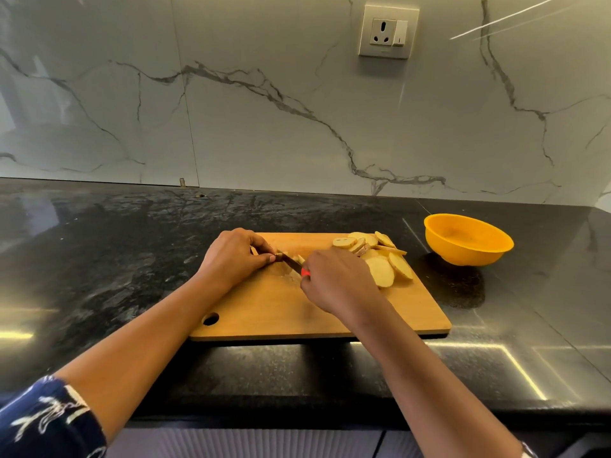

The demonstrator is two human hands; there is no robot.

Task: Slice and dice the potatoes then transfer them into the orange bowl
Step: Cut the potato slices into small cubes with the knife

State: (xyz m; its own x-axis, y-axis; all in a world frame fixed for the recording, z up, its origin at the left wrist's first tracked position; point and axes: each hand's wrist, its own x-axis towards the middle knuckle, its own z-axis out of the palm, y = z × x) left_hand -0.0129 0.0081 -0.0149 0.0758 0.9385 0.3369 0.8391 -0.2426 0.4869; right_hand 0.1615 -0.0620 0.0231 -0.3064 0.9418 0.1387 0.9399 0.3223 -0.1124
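Black polished stone countertop [99,259], speckled and glossy, carrying all we list, nearest first.

1. Navy sleeve [46,421] with white print, at seven o'clock of the view.
2. Cutting board [281,312]: flat rectangular wood, smooth, with a round hole in its seven o'clock corner.
3. Right hand [337,279], at board centre, clenched round the red handle of a knife [291,261]; the dark narrow blade points toward ten o'clock.
4. Left hand [231,256], at the board's ten o'clock, fingers curled down on a small potato piece [281,254]. We see the piece only partly, and the blade tip meets it.
5. Potato slices [380,259]: pale yellow rounds with tan skin edges, matte, overlapping in a loose heap at the board's two o'clock corner.
6. Orange bowl [463,252]: round, smooth plastic, upright on the counter at three o'clock from the board's far edge, apart from it.
7. Wall [264,127]: glossy white marble, grey-veined, with a white socket plate [388,31] at one o'clock.
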